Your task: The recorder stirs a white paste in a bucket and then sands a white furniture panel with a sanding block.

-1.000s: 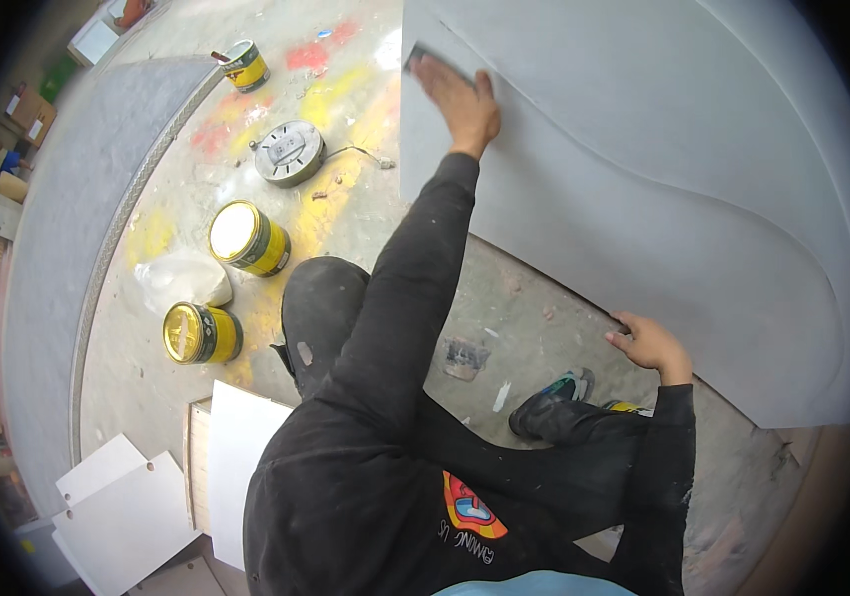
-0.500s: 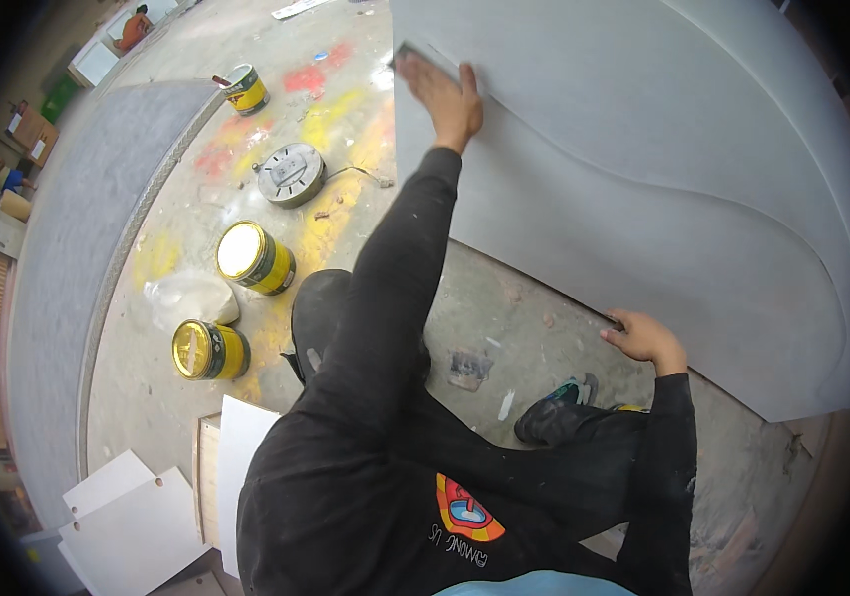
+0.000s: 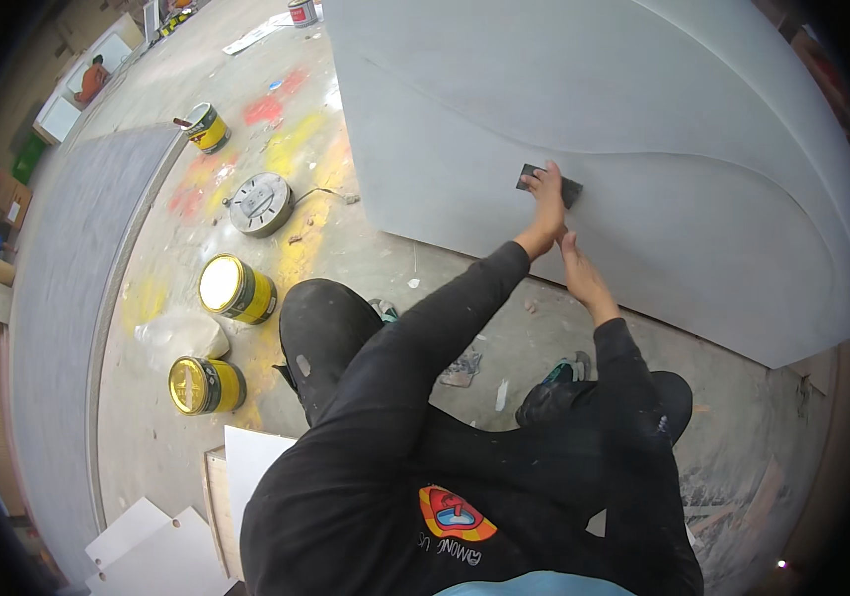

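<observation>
My left hand (image 3: 547,211) is closed over a small dark sanding block (image 3: 572,192), which lies flat against a large pale grey panel (image 3: 445,149). A shallow wavy line runs across the panel's face, just beyond the block. My right hand (image 3: 589,280) is close to the left wrist, at the panel's near edge, with its fingers stretched out. Nothing shows in it. Whether its fingertips touch the left hand or the panel, I cannot tell.
Yellow-and-dark paint cans (image 3: 236,289) and a round grey lid-like object (image 3: 260,205) with a cord stand on the paint-stained floor at left. White boards (image 3: 161,551) lie lower left. A person in orange (image 3: 94,79) is far off at upper left.
My left hand has moved right and nearer with the sanding block, from the panel's far left corner to its middle. My right hand has left its hold on the near edge and moved up-left beside it.
</observation>
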Action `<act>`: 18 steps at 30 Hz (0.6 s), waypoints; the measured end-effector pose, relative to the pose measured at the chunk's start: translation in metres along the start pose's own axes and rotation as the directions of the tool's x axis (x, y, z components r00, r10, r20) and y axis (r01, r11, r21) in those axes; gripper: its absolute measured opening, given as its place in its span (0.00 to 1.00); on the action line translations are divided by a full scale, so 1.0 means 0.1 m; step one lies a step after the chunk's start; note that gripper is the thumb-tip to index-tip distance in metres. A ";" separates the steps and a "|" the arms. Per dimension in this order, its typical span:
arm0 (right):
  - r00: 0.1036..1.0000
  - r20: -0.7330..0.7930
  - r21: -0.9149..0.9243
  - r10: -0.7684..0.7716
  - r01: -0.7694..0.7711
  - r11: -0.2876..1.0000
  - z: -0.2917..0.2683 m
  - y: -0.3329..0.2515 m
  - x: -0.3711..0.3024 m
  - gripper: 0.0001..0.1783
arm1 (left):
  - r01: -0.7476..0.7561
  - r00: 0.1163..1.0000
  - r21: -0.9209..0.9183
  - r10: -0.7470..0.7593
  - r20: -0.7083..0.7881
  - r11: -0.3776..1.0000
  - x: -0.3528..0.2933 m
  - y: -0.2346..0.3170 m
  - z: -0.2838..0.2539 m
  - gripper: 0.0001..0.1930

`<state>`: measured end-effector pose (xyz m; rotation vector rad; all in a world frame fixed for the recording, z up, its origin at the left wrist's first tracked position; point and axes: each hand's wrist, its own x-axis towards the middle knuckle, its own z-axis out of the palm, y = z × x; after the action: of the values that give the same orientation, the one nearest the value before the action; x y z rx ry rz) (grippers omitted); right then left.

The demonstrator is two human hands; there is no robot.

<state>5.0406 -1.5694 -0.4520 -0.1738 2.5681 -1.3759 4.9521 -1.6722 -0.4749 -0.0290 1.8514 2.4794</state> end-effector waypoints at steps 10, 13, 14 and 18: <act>0.908 -0.025 -0.768 -0.418 0.250 0.589 0.04 -0.11 0.24 0.45 | 0.162 0.973 -0.064 -0.149 0.178 0.985 -0.25 0.84 -0.35 0.56; 0.881 0.098 -0.884 -0.463 0.291 0.367 0.03 0.00 0.38 0.46 | 0.152 0.956 0.013 -0.150 0.254 0.988 -0.27 0.81 -0.51 0.55; 0.865 0.111 -0.860 -0.489 0.331 0.390 0.05 0.04 0.45 0.47 | 0.152 0.956 0.020 -0.152 0.250 0.988 -0.26 0.77 -0.55 0.55; 0.923 0.046 -0.876 -0.383 0.221 0.428 0.22 0.16 0.64 0.49 | 0.183 0.921 0.319 -0.275 0.275 0.930 -0.28 0.79 -0.67 0.53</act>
<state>4.9840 -1.5915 -0.4865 -0.7512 3.2363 0.0722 4.9756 -1.7594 -0.4167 0.1429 1.9168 1.9100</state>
